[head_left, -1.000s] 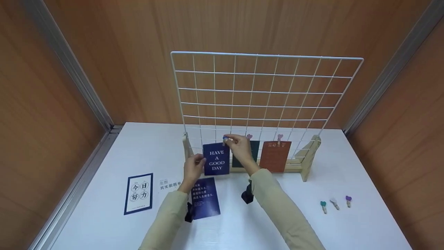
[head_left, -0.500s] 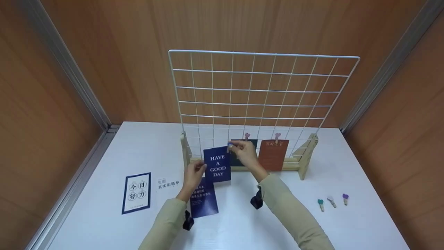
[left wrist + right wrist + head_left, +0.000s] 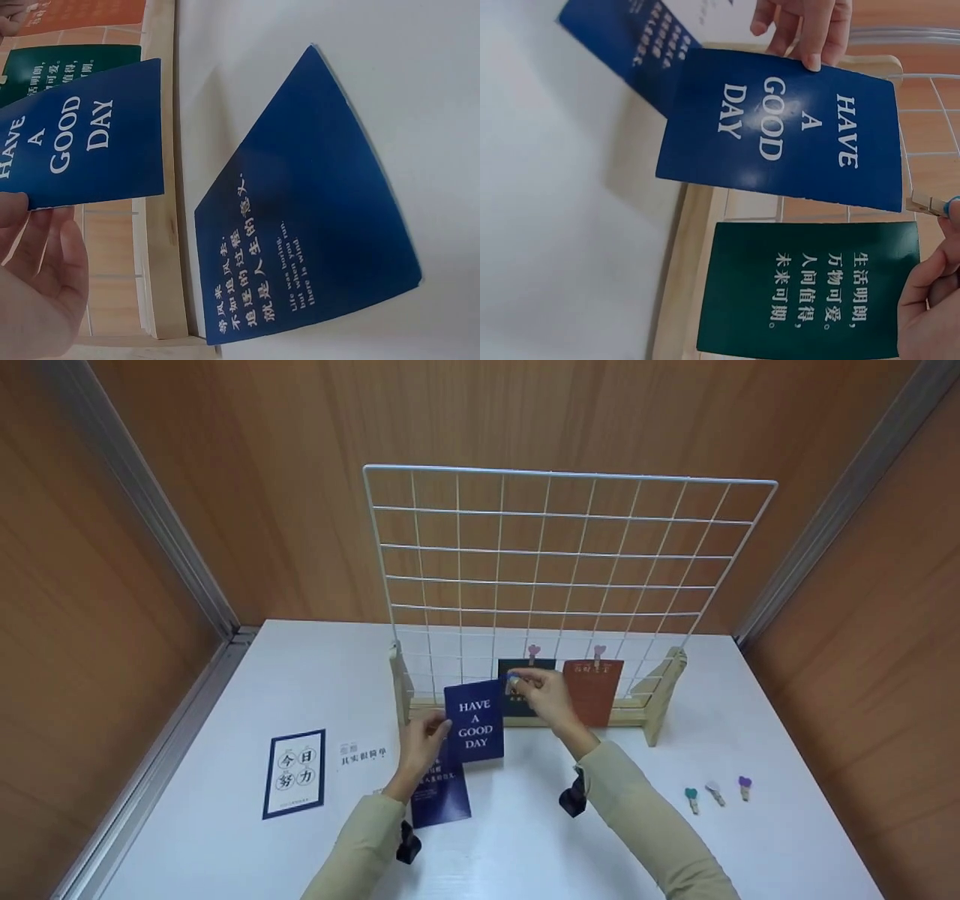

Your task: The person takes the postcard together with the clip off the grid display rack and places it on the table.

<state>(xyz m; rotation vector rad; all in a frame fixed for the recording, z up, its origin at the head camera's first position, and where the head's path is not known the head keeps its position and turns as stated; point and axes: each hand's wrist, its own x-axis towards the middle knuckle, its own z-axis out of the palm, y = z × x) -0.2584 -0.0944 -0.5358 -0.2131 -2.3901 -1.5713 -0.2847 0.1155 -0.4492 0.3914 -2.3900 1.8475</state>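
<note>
A blue card [image 3: 475, 721] lettered "HAVE A GOOD DAY" is held up before the wire grid, my left hand [image 3: 418, 746] pinching its left edge between thumb and fingers. My right hand [image 3: 551, 701] pinches a small wooden clothespin [image 3: 928, 202] with a blue top, close to the card's upper right corner; whether they touch, I cannot tell. Behind that hand, a green card [image 3: 810, 289] hangs on the grid under a pink heart clothespin [image 3: 533, 652]. A second blue card [image 3: 300, 210] lies on the table, partly covered by the held card in the head view.
The white grid [image 3: 570, 555] stands in wooden feet [image 3: 664, 697]. An orange card [image 3: 594, 694] hangs at its right. On the table lie a blue-bordered card [image 3: 294, 774], a white card [image 3: 363, 753] and green [image 3: 691, 800], pale [image 3: 715, 793] and purple [image 3: 745, 788] clothespins.
The blue card has come away from the grid, down and towards me. My right hand has moved right and down with the clothespin, off the card's top edge.
</note>
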